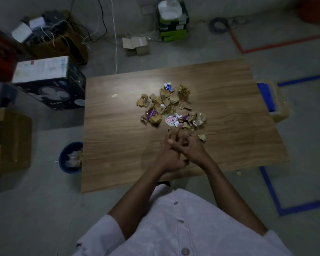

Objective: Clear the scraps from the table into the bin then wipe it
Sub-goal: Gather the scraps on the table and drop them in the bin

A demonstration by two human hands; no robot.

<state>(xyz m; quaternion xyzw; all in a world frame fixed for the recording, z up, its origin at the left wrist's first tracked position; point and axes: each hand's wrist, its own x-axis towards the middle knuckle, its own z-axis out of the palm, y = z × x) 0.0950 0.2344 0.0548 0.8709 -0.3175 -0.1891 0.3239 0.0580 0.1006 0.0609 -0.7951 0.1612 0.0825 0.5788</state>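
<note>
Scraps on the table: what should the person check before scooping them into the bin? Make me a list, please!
1. Scraps heaped together in the middle of the table: ok.
2. Stray scrap lying apart from the heap, by the right hand: not ok.
3. Blue bin open on the floor beside the table's left edge: ok.
4. Left hand and right hand free of scraps: cannot tell, they overlap.
5. Floor scrap lying off the table's near right corner: not ok.
6. Blue cloth waiting beside the right edge for wiping: ok.
</note>
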